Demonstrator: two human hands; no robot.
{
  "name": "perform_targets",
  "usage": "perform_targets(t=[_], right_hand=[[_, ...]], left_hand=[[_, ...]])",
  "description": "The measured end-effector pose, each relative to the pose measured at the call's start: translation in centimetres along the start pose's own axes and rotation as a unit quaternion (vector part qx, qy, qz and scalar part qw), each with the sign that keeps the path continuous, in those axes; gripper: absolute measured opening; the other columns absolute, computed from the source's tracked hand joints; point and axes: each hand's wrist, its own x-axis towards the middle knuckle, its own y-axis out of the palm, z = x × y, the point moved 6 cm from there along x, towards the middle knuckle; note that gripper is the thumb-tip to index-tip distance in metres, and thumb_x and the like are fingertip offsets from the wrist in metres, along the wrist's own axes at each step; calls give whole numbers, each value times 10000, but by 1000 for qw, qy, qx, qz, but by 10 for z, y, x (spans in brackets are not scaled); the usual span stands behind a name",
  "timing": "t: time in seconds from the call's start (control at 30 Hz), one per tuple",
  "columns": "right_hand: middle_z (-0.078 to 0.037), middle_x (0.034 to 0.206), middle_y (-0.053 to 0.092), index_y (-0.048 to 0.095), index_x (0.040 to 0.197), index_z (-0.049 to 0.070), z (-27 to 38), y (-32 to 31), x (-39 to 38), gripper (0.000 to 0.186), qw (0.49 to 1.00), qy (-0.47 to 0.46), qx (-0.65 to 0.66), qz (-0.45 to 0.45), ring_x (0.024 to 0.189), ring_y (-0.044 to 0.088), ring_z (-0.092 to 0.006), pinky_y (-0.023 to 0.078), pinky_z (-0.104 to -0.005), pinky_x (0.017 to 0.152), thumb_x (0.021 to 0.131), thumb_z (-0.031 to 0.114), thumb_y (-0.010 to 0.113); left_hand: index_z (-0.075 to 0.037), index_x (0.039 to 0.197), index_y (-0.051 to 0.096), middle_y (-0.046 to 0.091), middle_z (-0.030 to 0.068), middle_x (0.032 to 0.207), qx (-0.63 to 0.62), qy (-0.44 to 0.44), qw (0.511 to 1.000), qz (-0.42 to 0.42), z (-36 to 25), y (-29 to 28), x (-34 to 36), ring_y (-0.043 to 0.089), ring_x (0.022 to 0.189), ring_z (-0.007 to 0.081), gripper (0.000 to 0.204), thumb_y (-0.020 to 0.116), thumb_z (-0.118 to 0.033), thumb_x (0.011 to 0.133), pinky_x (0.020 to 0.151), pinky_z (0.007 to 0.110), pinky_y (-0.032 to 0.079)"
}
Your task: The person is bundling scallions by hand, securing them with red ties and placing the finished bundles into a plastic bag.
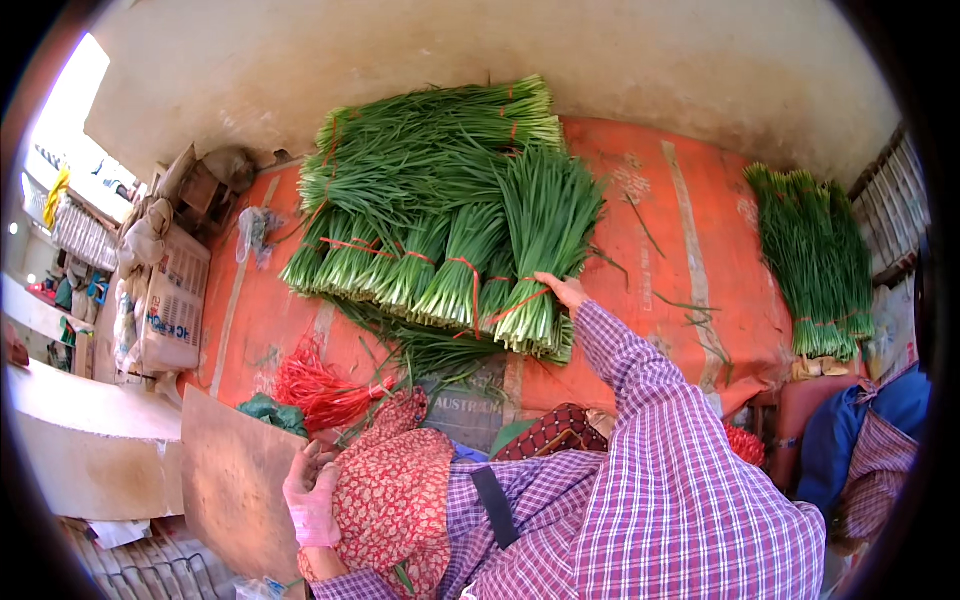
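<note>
My right hand [565, 290] reaches out over a bundle of garlic chives [548, 215], its fingers closed on the pale stem end beside a red tie. This bundle lies at the right front of a large pile of tied chive bundles [420, 150], with leaves pointing away and cut stems toward me. Low on the left, my left hand [312, 497], in a pink covering, is beside my red floral apron [390, 500]. Its fingers are loosely bent and slightly apart, with nothing visible in them. A bunch of red tie strings [325, 385] lies in front of it.
An orange tarp [640, 220] covers the work surface up to the wall. More chives [812, 260] stand at the far right. A brown board [235, 490] leans near my left hand. At left is a pale crate [178, 305]; another person's blue clothing [840, 430] shows at right.
</note>
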Motion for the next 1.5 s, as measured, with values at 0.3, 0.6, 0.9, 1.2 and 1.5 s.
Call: perform_targets(t=[0.3,0.6,0.9,1.2,1.5], right_hand=[[-211,1344,516,495,1317,-73,-3,6,-8,977,993,-49,105,8,1227,501,-324,398,-442,1034,659,600,757],[-212,1352,486,428,1350,-95,6,9,-10,1041,997,-25,77,7,1210,495,-328,388,-454,1030,647,593,770],[-235,1266,555,473,1305,-83,52,60,6,971,994,-62,-54,-71,1161,548,-345,435,-407,978,643,562,772],[-277,1461,345,139,1470,-96,61,71,-13,1239,998,-32,-26,-43,1331,392,-386,350,-432,1103,680,660,720],[-265,1407,422,238,1451,-64,83,113,23,1150,988,-92,48,-110,1293,438,-377,341,-459,1110,669,578,784]], left_hand=[[70,1280,532,638,87,997,21,9,1000,-4,2,-2,0,595,862,108,460,624,49,830,760,234,509],[82,1286,523,631,74,995,18,6,1000,-6,3,-1,1,592,855,103,472,630,48,827,761,237,512],[80,1303,514,632,69,988,35,-3,999,14,-2,10,4,596,852,105,497,639,44,823,770,235,515],[56,1281,550,639,69,959,73,-15,997,-8,-2,7,4,607,839,105,490,649,52,801,756,232,522],[51,1238,580,637,47,920,91,-29,995,8,-6,16,6,610,830,96,468,660,46,777,770,230,511]])
